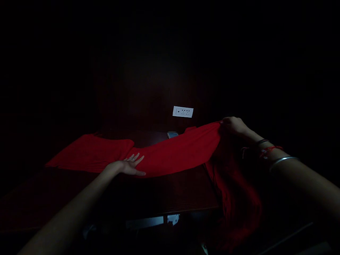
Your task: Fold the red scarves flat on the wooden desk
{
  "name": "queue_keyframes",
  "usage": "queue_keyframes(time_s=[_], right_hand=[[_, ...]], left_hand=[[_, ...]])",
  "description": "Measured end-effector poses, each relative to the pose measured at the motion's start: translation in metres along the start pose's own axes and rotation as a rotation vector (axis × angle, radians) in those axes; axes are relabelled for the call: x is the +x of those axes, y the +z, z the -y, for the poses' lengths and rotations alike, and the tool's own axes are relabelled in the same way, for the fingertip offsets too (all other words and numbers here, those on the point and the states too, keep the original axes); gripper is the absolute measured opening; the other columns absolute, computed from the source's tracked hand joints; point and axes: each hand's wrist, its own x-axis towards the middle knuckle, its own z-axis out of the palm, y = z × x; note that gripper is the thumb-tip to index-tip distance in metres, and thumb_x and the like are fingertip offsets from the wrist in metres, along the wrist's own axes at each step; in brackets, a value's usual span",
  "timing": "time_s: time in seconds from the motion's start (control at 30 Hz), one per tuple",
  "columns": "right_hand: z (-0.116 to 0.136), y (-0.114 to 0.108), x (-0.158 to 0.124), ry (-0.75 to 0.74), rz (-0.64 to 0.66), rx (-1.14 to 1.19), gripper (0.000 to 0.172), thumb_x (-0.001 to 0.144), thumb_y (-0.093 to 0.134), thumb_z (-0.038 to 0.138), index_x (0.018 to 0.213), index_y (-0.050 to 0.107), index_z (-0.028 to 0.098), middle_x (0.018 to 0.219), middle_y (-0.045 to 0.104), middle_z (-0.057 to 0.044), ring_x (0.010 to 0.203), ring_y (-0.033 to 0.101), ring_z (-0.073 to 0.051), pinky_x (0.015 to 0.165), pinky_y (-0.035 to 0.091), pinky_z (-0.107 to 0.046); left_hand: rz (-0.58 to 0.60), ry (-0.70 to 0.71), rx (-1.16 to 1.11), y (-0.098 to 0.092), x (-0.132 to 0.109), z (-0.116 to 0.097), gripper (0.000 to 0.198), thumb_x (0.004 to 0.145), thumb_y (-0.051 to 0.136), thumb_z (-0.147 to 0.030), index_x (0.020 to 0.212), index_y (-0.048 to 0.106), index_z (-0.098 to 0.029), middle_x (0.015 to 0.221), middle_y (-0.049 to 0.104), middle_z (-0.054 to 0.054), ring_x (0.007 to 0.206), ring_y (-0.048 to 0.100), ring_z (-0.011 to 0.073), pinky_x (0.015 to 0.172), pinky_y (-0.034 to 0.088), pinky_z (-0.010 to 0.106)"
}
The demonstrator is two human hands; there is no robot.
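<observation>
A long red cloth (172, 154) stretches across a dark table (170, 194). Its left part lies folded on the tabletop, and its right part hangs down past the table's right edge. My left hand (130, 165) rests on the cloth near the middle, fingers spread, with a ring on one finger. At the right, my right hand (233, 124) is closed on the cloth's upper edge and holds it raised above the table. Bracelets circle my right wrist.
A white socket plate (183, 112) is on the dark wall behind the table. A small bluish item (173, 134) lies at the table's back, partly behind the cloth. Pale objects (145, 222) show below the front edge. The surroundings are very dark.
</observation>
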Motion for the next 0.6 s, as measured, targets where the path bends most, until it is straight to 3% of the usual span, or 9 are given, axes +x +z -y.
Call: queue_keyframes(time_s=[0.1,0.2,0.27,0.37,0.43,0.5,0.57,0.6], right_hand=[[0.002,-0.018,0.013,-0.129,0.12,-0.196,0.029,0.075,0.044,0.037,0.078,0.064,0.016,0.077,0.063,-0.006,0.069,0.056,-0.017,0.058,0.039,-0.023],[0.002,-0.024,0.023,-0.209,0.269,-0.243,0.032,0.073,0.046,0.044,0.08,0.065,0.018,0.077,0.063,-0.004,0.07,0.057,-0.017,0.058,0.04,-0.023],[-0.001,-0.022,0.029,-0.216,0.322,-0.262,0.032,0.072,0.047,0.044,0.082,0.065,0.019,0.077,0.063,-0.004,0.07,0.057,-0.016,0.058,0.04,-0.023],[-0.005,-0.015,0.033,-0.181,0.326,-0.321,0.029,0.073,0.048,0.042,0.082,0.065,0.019,0.08,0.063,-0.003,0.073,0.056,-0.016,0.06,0.04,-0.023],[-0.007,-0.014,0.029,-0.146,0.35,-0.33,0.03,0.072,0.05,0.041,0.083,0.065,0.017,0.082,0.063,-0.005,0.074,0.056,-0.017,0.061,0.04,-0.023],[-0.009,-0.019,0.019,-0.111,0.458,-0.247,0.034,0.073,0.05,0.042,0.087,0.064,0.015,0.085,0.063,-0.007,0.073,0.056,-0.016,0.06,0.04,-0.023],[-0.011,-0.032,0.007,-0.085,0.526,-0.136,0.035,0.072,0.051,0.043,0.089,0.064,0.015,0.086,0.064,-0.007,0.069,0.057,-0.014,0.058,0.04,-0.022],[-0.012,-0.04,0.001,-0.079,0.482,-0.124,0.034,0.069,0.054,0.042,0.087,0.065,0.016,0.084,0.064,-0.007,0.067,0.057,-0.013,0.058,0.04,-0.022]], left_hand=[[0.129,-0.071,0.0,-0.016,-0.002,-0.012,0.101,0.054,0.046,-0.07,0.132,0.012,-0.015,0.136,0.005,0.012,0.123,0.013,0.0295,0.097,0.023,0.04],[0.165,-0.145,0.055,-0.033,0.008,-0.04,0.086,0.06,0.048,-0.063,0.127,0.031,-0.012,0.132,0.025,0.015,0.117,0.027,0.0333,0.093,0.029,0.041],[0.033,-0.1,0.039,-0.034,0.022,-0.063,0.073,0.071,0.036,-0.06,0.126,0.033,-0.012,0.131,0.029,0.016,0.117,0.028,0.0324,0.091,0.03,0.042],[-0.213,0.044,-0.064,-0.017,0.048,-0.084,0.068,0.076,0.021,-0.062,0.132,0.015,-0.024,0.138,0.01,0.007,0.123,0.009,0.0316,0.092,0.022,0.052],[-0.225,0.017,-0.084,-0.002,0.064,-0.082,0.07,0.071,0.021,-0.067,0.131,0.014,-0.031,0.138,0.004,0.004,0.122,0.003,0.0355,0.09,0.013,0.06],[-0.203,-0.029,-0.089,0.007,0.073,-0.071,0.073,0.068,0.021,-0.071,0.13,0.013,-0.033,0.138,0.003,0.004,0.122,0.002,0.0371,0.089,0.008,0.062],[-0.177,-0.057,-0.094,0.008,0.076,-0.057,0.076,0.065,0.021,-0.074,0.13,0.011,-0.034,0.138,0.002,0.004,0.122,0.001,0.0363,0.09,0.006,0.061],[-0.156,-0.069,-0.096,0.006,0.075,-0.051,0.078,0.064,0.022,-0.074,0.13,0.01,-0.034,0.138,0.001,0.004,0.122,0.0,0.0358,0.091,0.006,0.061]])
